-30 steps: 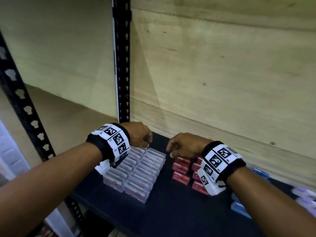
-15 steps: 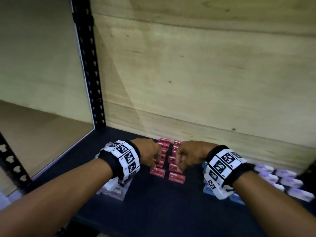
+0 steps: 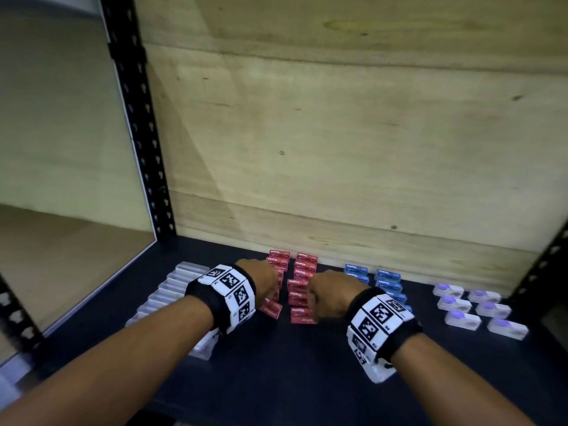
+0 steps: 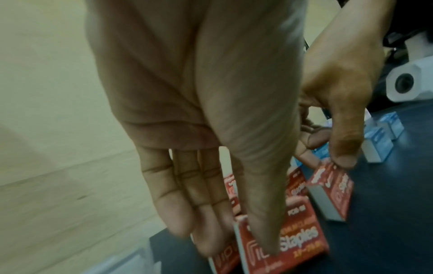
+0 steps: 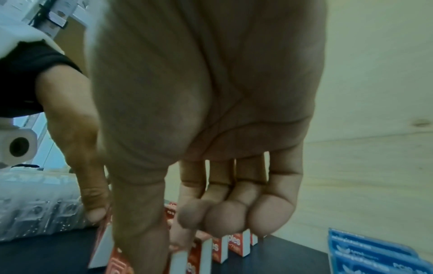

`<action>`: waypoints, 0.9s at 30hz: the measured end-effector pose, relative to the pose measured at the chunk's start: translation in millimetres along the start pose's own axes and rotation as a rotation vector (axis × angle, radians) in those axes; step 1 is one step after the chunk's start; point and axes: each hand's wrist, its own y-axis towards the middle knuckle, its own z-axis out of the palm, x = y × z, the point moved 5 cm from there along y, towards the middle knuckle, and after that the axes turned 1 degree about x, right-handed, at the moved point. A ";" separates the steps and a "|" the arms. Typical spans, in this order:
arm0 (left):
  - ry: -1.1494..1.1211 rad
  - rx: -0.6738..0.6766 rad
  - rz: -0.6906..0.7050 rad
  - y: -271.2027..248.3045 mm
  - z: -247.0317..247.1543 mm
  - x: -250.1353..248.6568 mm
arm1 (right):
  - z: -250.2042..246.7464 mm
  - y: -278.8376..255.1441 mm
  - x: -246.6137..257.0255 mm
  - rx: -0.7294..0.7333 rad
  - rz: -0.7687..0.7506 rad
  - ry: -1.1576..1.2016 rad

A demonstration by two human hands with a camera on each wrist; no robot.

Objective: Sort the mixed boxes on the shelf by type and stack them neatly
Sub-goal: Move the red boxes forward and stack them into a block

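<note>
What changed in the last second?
Left hand moved right, off the clear boxes, and now touches the left row of red boxes with straight fingers. Right hand stayed at the red boxes, fingers curled round its row. Boxes look unmoved.

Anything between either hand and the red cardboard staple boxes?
Nothing visible. The left hand touches the left row of red cardboard staple boxes; the right hand pinches a box in the right row.
</note>
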 end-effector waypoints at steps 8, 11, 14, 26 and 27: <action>-0.262 -0.309 0.074 -53.7 5.9 2.5 | 0.6 -62.7 -5.2 -0.260 0.033 0.154; -0.434 -0.439 0.134 -76.3 33.6 -2.6 | 18.4 -88.0 -6.1 -0.341 0.054 0.258; -0.591 -0.552 0.132 -89.7 64.8 -9.9 | 42.4 -98.9 -5.2 -0.401 0.078 0.377; -0.829 -0.790 0.063 -86.8 128.0 -8.0 | 113.7 -82.1 4.5 -0.590 0.084 0.788; -0.842 -0.792 0.065 -86.4 129.8 -8.6 | 115.9 -81.2 5.0 -0.600 0.092 0.801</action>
